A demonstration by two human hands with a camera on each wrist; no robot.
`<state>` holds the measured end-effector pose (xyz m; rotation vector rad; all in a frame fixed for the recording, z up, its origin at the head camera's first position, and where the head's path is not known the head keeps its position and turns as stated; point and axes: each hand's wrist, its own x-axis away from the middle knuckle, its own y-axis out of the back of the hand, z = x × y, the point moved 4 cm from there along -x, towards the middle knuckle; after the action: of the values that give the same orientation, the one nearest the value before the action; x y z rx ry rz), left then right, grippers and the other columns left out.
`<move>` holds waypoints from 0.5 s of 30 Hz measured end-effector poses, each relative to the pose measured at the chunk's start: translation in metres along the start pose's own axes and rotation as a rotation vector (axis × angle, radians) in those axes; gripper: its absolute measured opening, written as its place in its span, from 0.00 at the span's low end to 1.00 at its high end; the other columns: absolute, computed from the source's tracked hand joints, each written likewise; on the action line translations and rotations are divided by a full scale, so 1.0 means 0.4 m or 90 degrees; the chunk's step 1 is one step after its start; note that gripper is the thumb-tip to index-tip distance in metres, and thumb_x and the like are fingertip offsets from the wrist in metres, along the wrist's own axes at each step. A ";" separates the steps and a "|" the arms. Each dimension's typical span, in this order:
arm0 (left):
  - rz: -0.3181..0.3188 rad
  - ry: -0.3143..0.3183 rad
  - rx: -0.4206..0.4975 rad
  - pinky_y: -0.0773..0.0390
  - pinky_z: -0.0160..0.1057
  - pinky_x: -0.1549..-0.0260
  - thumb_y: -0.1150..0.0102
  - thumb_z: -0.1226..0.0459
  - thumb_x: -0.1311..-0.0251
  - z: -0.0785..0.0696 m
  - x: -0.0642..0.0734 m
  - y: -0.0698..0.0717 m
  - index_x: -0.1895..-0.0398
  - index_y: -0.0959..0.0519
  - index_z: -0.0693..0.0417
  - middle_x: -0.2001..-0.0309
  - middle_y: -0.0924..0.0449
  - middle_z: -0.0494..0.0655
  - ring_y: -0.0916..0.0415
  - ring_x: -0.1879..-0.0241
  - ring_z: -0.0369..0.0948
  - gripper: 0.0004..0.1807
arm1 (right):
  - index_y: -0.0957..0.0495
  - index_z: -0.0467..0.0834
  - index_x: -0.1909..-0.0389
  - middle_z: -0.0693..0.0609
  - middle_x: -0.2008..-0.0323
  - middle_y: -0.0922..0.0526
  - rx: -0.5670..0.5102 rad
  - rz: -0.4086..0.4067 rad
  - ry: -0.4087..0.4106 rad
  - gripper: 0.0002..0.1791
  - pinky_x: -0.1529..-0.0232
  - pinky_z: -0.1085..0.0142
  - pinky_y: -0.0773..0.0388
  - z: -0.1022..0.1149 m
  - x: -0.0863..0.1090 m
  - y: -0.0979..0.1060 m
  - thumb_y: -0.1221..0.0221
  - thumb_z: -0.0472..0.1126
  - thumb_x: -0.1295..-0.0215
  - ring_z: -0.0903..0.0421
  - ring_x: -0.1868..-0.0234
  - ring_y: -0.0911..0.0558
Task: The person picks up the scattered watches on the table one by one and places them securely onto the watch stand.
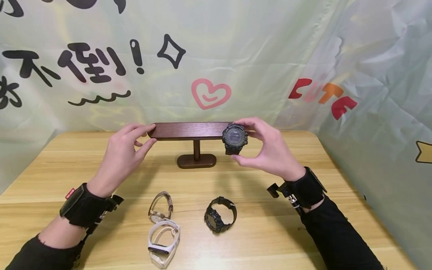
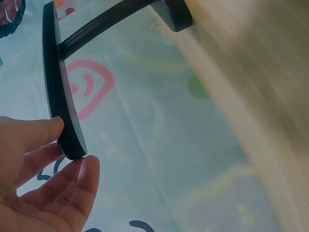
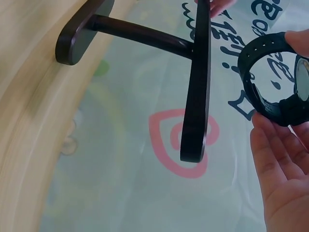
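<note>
A dark brown wooden watch stand has a horizontal bar on a post with a rounded base. My left hand pinches the bar's left end between thumb and fingers. Between the thumb and fingers of my right hand is a black digital watch, its round face toward me at the bar's right end. In the right wrist view, the watch strap forms a closed loop, with a gap between it and the bar.
On the wooden table nearer me lie a second black watch, a slim metal-banded watch and a white fitness band overlapping another pale band. A printed cloth hangs behind the table.
</note>
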<state>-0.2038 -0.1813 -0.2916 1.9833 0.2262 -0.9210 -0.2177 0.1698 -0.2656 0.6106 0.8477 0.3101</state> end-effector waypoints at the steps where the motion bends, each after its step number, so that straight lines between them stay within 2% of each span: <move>1: 0.000 0.000 0.001 0.13 0.52 0.68 0.28 0.70 0.34 0.001 0.000 0.000 0.37 0.15 0.60 0.50 0.13 0.59 0.12 0.67 0.52 0.22 | 0.24 0.37 0.34 0.46 0.39 0.17 0.002 0.001 -0.002 0.44 0.35 0.70 0.18 0.000 0.000 0.003 0.17 0.30 0.55 0.54 0.39 0.16; 8: -0.008 0.000 0.002 0.13 0.51 0.68 0.29 0.71 0.33 0.004 0.000 -0.004 0.36 0.15 0.59 0.52 0.13 0.58 0.12 0.66 0.51 0.22 | 0.23 0.39 0.33 0.48 0.40 0.16 0.051 -0.009 -0.013 0.45 0.36 0.74 0.18 -0.009 -0.001 0.025 0.16 0.34 0.55 0.55 0.40 0.16; 15: -0.013 0.009 0.012 0.12 0.53 0.67 0.33 0.73 0.31 0.007 0.001 -0.011 0.35 0.16 0.61 0.48 0.13 0.60 0.12 0.59 0.52 0.21 | 0.23 0.42 0.33 0.50 0.40 0.15 0.073 -0.016 -0.029 0.43 0.43 0.75 0.19 -0.030 0.000 0.044 0.16 0.35 0.53 0.59 0.42 0.18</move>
<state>-0.2073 -0.1812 -0.2957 2.0085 0.2466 -0.9247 -0.2275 0.1881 -0.2610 0.7106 0.8328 0.2257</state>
